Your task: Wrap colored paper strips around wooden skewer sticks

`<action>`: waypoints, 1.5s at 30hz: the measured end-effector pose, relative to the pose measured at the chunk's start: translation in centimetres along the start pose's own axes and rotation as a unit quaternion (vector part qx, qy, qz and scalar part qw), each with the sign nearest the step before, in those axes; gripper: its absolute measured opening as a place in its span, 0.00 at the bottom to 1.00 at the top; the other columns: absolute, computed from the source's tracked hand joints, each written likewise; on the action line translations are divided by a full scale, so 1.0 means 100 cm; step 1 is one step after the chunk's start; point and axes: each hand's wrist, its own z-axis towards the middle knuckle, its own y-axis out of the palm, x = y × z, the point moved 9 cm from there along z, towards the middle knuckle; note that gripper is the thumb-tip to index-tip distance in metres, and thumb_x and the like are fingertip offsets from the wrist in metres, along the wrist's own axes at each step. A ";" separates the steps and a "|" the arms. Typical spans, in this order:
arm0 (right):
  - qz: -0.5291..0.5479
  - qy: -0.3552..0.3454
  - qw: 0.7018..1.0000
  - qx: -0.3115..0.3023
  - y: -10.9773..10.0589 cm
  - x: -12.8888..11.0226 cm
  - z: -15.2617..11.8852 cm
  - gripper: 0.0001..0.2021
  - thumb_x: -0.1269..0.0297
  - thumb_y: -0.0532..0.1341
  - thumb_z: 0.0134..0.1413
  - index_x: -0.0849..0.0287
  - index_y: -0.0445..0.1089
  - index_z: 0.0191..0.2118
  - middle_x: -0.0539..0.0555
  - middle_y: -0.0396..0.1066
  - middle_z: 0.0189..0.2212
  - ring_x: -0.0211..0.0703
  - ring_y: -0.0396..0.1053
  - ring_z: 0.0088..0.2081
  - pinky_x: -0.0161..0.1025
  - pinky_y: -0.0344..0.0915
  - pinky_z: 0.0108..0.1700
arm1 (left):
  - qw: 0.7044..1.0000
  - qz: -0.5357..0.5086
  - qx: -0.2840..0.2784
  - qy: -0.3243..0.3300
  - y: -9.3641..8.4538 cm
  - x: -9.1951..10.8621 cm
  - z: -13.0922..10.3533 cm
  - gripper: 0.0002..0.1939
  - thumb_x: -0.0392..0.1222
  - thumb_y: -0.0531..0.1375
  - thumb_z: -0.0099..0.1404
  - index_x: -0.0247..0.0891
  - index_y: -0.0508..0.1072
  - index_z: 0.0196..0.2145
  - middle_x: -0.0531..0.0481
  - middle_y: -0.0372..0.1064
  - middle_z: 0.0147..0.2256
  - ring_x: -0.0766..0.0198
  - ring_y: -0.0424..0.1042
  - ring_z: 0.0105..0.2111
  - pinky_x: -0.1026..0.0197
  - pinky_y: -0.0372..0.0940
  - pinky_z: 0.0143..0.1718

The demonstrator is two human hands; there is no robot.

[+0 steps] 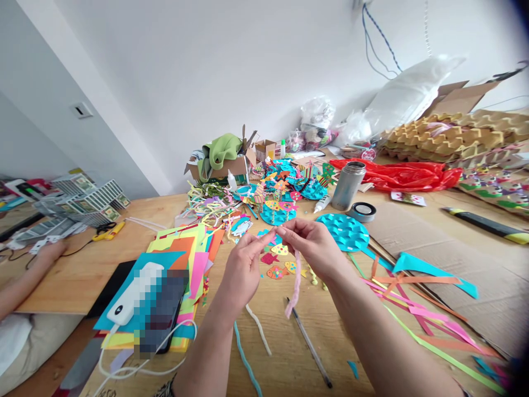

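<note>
Pinching a pink strip (296, 284), the right hand (313, 242) faces a cloth-topped box (237, 164).

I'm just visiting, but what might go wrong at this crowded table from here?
The metal bottle stands open near the blue dimpled disc, its lid off; a bump might spill anything inside. The white cable loops close to the left forearm, so it could snag and tug the power bank. The pink strand hanging from the right hand might shift the loose paper fish.
</note>
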 end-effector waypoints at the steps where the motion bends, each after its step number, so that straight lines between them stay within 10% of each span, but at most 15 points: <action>1: 0.003 0.002 1.000 0.003 0.000 0.001 0.000 0.17 0.50 0.66 0.45 0.63 0.69 0.28 0.46 0.62 0.18 0.31 0.55 0.20 0.31 0.51 0.21 | 1.000 0.014 0.004 0.006 0.000 0.001 0.000 0.24 0.28 0.49 0.65 0.43 0.70 0.54 0.47 0.65 0.35 0.65 0.66 0.37 0.61 0.63 0.42; 45: 0.119 0.013 0.993 -0.015 0.005 0.005 0.001 0.16 0.52 0.68 0.44 0.61 0.69 0.26 0.46 0.64 0.16 0.31 0.57 0.17 0.32 0.54 0.20 | 0.991 0.127 0.041 0.029 -0.003 0.014 -0.007 0.26 0.26 0.47 0.65 0.48 0.71 0.53 0.49 0.63 0.36 0.66 0.67 0.37 0.64 0.63 0.36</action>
